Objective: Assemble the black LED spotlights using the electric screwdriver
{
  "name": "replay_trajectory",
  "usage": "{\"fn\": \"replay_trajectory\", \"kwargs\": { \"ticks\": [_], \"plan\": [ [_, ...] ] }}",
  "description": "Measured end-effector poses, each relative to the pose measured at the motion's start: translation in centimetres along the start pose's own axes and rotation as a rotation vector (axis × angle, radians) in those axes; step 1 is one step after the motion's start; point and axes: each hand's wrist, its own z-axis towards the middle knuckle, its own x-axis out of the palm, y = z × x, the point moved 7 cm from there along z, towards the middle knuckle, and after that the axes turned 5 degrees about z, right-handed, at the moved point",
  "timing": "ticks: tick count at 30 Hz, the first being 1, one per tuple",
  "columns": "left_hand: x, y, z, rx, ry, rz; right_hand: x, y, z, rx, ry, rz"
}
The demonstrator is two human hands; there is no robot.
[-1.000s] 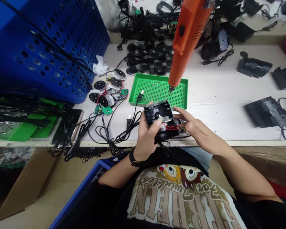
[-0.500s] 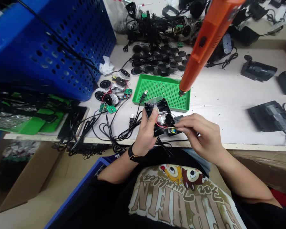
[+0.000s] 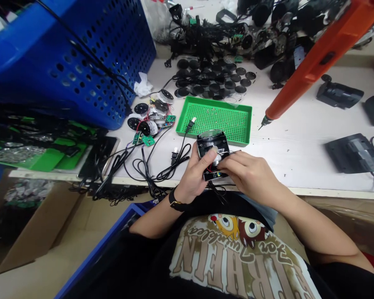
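Black casing (image 3: 210,145) held in both hands just over the near edge of the bench (image 3: 293,145). Left hand (image 3: 195,174) closed round its left wall, thumb across the open top. Right hand (image 3: 247,176) pinched shut on its near end, by the red wires (image 3: 209,168). Likely light, stiff plastic. The wires are thin and easily torn, so the side walls look the safe hold. Green tray (image 3: 237,141) just beyond. Orange screwdriver (image 3: 311,68) hangs over the bench, right. Black cord (image 3: 162,166) coiled left.
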Motion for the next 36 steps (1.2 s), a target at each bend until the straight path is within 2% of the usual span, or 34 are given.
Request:
{"fn": "replay_trajectory", "kwargs": {
  "ticks": [7, 10, 14, 18, 22, 24, 28, 31, 36],
  "plan": [
    [-0.5, 0.1, -0.7, -0.082, 0.121, -0.024, -0.9, -0.3, -0.5, 0.171, -0.154, 0.22],
    [-0.6, -0.1, -0.9, -0.067, 0.086, -0.011, -1.7, -0.4, -1.0, 0.198, -0.252, 0.32],
    [-1.1, -1.0, -0.9, -0.013, 0.0, -0.025, -2.2, -1.4, -2.9, 0.269, -0.291, 0.413],
    [-1.6, -1.6, -0.5, 0.008, -0.069, -0.051, -2.2, -1.9, -5.1, 0.21, -0.415, 0.331],
    [-1.1, -1.1, -0.5, 0.016, -0.035, -0.06, -2.0, -1.1, -5.4, 0.106, -0.568, 0.091],
    [-0.8, -0.7, -0.7, 0.003, -0.015, -0.059, -2.1, -0.8, -4.6, 0.117, -0.576, 0.029],
    [-0.7, 0.0, -1.1, -0.004, -0.005, -0.04, -2.6, -1.2, -2.8, 0.18, -0.513, 0.159],
    [-0.7, 0.3, -1.3, -0.001, 0.002, -0.04, -3.1, -0.9, -2.1, 0.149, -0.565, 0.181],
    [-0.3, 0.4, -1.2, 0.025, 0.005, -0.051, -1.5, 0.7, -1.3, 0.094, -0.551, 0.038]
  ]
}}
